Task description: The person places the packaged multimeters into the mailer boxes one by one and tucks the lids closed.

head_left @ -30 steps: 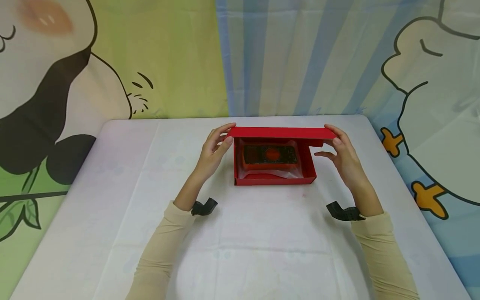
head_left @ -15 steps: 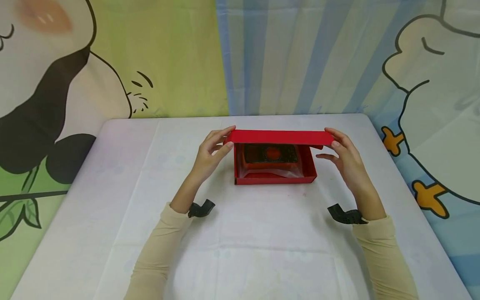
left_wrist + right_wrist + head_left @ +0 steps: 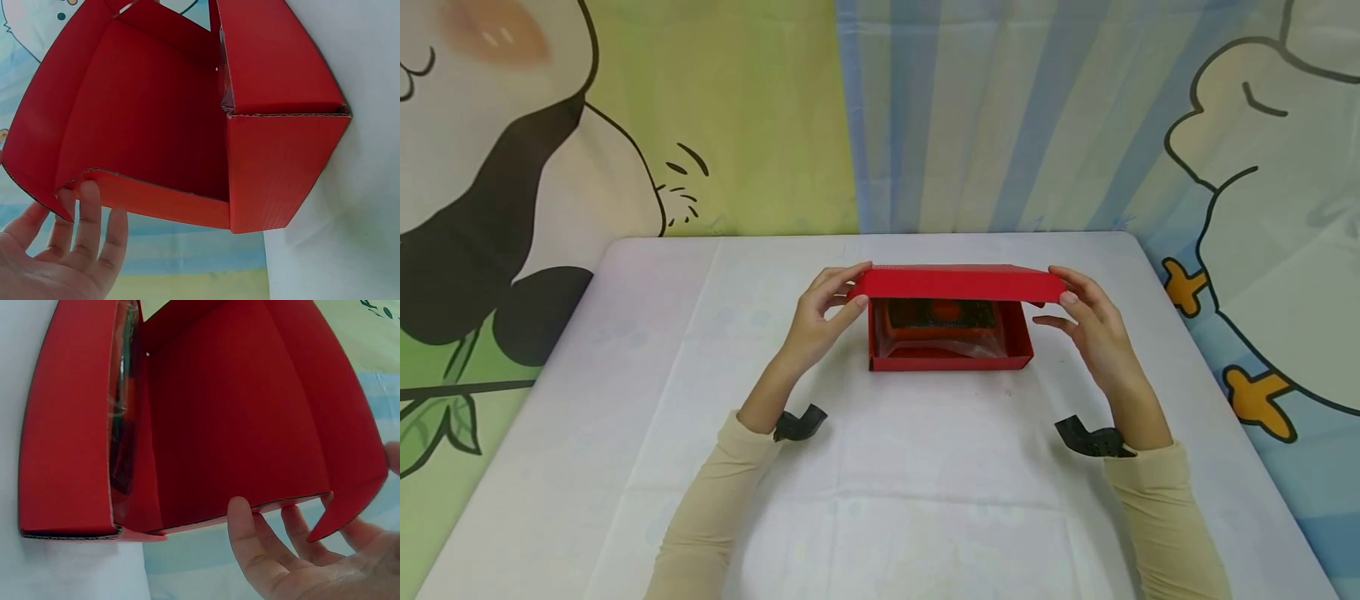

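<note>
A red cardboard box (image 3: 951,364) stands on the table, its hinged lid (image 3: 958,284) tilted partway down over it. Inside lies an orange and black item in a clear plastic bag (image 3: 940,317); its upper part is hidden by the lid's front flap. My left hand (image 3: 822,321) holds the lid's left front corner between thumb and fingers. At the right front corner, my right hand (image 3: 1093,333) pinches the lid likewise. Both wrist views look into the lid's bare inside (image 3: 144,106), with fingers (image 3: 244,531) along its side flap.
A white cloth covers the table (image 3: 925,500). Behind it hangs a printed curtain (image 3: 730,117) with cartoon animals and stripes. A black wrist mount (image 3: 800,423) sits on the left wrist, another (image 3: 1092,436) on the right.
The lid has swung lower toward the box, with both hands moving down along with it. More of the bagged item is now covered; the box base has stayed in place.
</note>
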Available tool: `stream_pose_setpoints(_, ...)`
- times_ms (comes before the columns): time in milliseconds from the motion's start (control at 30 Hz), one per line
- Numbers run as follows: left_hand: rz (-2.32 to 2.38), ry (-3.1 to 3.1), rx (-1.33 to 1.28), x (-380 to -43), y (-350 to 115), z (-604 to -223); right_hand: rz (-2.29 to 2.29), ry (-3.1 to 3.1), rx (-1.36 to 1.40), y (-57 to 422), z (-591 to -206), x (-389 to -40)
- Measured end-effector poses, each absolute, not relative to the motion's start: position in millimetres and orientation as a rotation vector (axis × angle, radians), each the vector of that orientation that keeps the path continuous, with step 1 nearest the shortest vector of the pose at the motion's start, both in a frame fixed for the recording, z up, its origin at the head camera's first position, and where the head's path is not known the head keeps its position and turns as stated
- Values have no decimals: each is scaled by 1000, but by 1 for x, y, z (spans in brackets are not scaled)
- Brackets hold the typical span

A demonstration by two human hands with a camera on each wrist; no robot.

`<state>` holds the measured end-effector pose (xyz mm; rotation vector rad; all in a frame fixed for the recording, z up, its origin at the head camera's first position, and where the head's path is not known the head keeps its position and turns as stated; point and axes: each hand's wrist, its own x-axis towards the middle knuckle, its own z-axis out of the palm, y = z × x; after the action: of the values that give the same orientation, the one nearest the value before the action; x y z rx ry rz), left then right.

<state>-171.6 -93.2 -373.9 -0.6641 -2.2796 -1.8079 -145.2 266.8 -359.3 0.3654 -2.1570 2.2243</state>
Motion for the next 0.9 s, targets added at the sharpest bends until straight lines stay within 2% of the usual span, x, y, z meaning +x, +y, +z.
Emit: stream_pose_setpoints(900, -1811, -2320, -713, -163, -98, -386, 2167, -2213, 384, 270, -365, -139)
